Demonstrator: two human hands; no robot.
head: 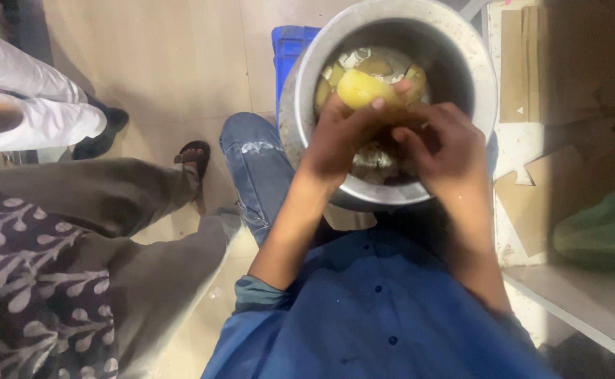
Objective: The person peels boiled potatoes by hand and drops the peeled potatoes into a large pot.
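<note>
Beige floor tiles (pixel 160 63) fill the background as we look down over a big metal pot (pixel 391 42) propped on our knee in blue jeans (pixel 255 168). We have our left hand (pixel 339 137) wrapped around a yellow peeled potato (pixel 360 88), fingers (pixel 402 88) curled over its top and gripping it, right above the mouth of the pot. Our right hand (pixel 448 151) sits just beside it, fingers bent inward and touching the lower end of the potato; whether it holds a small tool there we cannot tell, the spot is too dark. Down inside the pot we see pale peels and scraps (pixel 374 63) heaped under the hands. Behind the pot a blue plastic crate (pixel 290 42) peeks out. On our left, another person in grey trousers (pixel 132 196) and a patterned dark cloth (pixel 27 281) sits close, one sandalled foot (pixel 194 156) on the floor. On our right, torn cardboard (pixel 546 189) and a green bag (pixel 602 231) lie on a pale shelf (pixel 588 302).
</note>
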